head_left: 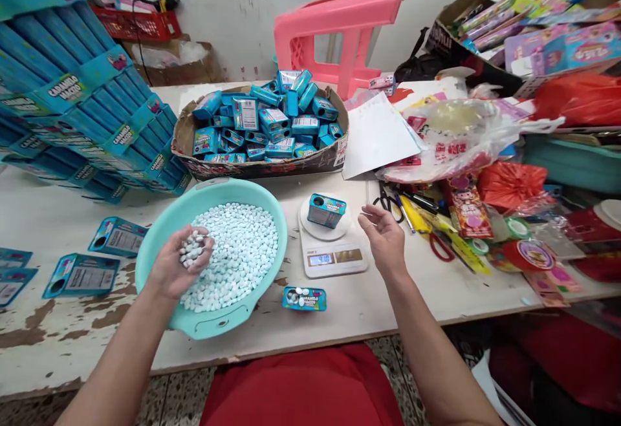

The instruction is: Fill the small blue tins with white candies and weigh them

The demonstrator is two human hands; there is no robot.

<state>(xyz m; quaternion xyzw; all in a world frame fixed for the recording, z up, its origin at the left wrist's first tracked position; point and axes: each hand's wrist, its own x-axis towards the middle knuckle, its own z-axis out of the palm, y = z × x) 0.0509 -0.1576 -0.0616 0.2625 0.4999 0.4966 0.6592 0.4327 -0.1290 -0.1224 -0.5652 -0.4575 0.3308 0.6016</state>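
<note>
Over the turquoise basin (211,191), my left hand (174,267) is cupped around several small pale candies (193,249). More of the same candies (237,258) fill much of the basin below it. My right hand (385,238) is held beside the white kitchen scale (334,264), fingers apart and nothing in them. On the scale's round plate stands a blue candy box (326,211) with a round hole in its top; the display is lit. Another blue box (305,298) lies in front of the scale, with a few candies at its opening.
Behind the basin, a cardboard tray (262,169) holds many blue boxes. Open boxes (82,275) stand at the left, below stacked blue display cartons (97,90). Scissors (388,201), pens, tape and bags crowd the right. A pink stool (339,19) rests at the back.
</note>
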